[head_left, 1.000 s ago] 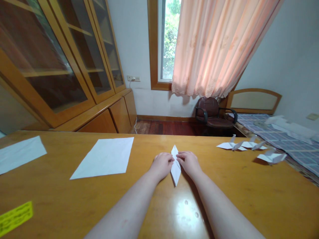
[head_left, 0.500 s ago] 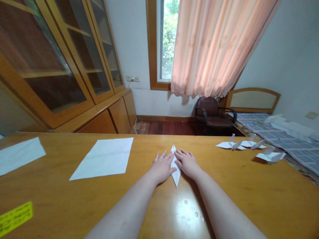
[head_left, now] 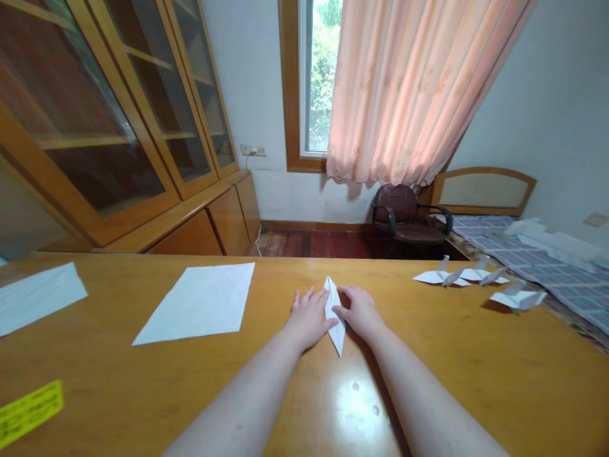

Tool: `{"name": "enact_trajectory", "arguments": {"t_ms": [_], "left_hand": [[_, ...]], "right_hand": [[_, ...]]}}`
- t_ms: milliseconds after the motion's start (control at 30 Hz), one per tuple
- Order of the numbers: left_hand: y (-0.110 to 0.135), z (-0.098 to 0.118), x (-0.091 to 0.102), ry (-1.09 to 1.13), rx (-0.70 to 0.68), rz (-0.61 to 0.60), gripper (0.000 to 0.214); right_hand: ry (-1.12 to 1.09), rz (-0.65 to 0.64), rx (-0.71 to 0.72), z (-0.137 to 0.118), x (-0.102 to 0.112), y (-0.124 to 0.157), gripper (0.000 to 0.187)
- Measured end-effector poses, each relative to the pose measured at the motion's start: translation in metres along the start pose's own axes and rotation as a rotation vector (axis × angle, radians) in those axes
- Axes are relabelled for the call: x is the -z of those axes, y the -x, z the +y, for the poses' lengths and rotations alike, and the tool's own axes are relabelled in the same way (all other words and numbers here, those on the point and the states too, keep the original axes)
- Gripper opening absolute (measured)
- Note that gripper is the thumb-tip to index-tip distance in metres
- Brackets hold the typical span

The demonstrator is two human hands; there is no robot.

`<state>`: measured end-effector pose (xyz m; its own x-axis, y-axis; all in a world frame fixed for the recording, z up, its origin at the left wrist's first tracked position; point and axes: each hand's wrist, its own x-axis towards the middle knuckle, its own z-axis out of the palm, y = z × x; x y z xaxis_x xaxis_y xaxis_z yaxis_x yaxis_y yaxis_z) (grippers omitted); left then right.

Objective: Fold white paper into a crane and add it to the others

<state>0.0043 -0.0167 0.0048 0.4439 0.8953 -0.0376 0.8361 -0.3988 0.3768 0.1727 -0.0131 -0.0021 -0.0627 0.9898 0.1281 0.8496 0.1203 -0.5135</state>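
A narrow diamond of folded white paper [head_left: 334, 314] lies on the wooden table [head_left: 428, 381] in front of me. My left hand [head_left: 308, 318] rests flat on its left side with the fingers stretched out and the thumb on the paper. My right hand [head_left: 359, 310] sits against its right side, fingers curled, pinching the paper's right edge near the middle. The paper's points stick out beyond both hands, one toward the window and one toward me.
A flat white sheet [head_left: 200, 303] lies to the left, another sheet [head_left: 38, 295] at the far left edge, a yellow note [head_left: 28, 412] near the front left. Several folded paper birds [head_left: 459, 277] stand at the right. A chair [head_left: 404, 222] and a bed [head_left: 547, 260] lie beyond the table.
Both hands were curled on the paper's middle, then spread flat. Now the right hand's fingers have curled again onto the paper's right edge; the left stays flat.
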Motion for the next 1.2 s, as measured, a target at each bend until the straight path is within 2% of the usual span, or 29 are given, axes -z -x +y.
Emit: {"name": "enact_trajectory", "arguments": {"t_ms": [200,333,533,633,767,933,1033,1200], "left_hand": [[0.000,0.002,0.001,-0.009,0.002,-0.017,0.069],[-0.001,0.001,0.000,-0.013,-0.003,-0.011,0.070],[-0.002,-0.002,-0.003,-0.019,-0.004,0.006,0.070],[-0.002,0.000,-0.001,0.015,-0.015,0.037,0.056],[-0.002,0.001,0.001,0.055,-0.034,0.094,0.035],[-0.003,0.000,-0.001,0.049,-0.058,0.125,0.029],[-0.002,0.000,-0.001,0.034,-0.072,0.136,0.029],[0.000,0.002,0.001,0.032,-0.080,0.121,0.030]], "right_hand": [[-0.089,-0.006,0.066,-0.006,0.003,0.002,0.032],[-0.133,0.030,0.079,-0.006,0.002,0.003,0.033],[-0.199,0.028,-0.012,-0.003,-0.006,0.000,0.041],[-0.197,0.058,-0.090,0.001,-0.008,-0.003,0.041],[-0.128,0.121,-0.166,0.006,-0.006,-0.004,0.033],[-0.073,0.125,-0.065,0.002,-0.001,-0.001,0.021],[-0.091,0.104,-0.004,-0.002,0.000,0.001,0.021],[-0.040,0.082,-0.025,-0.003,0.000,0.002,0.020]]}}
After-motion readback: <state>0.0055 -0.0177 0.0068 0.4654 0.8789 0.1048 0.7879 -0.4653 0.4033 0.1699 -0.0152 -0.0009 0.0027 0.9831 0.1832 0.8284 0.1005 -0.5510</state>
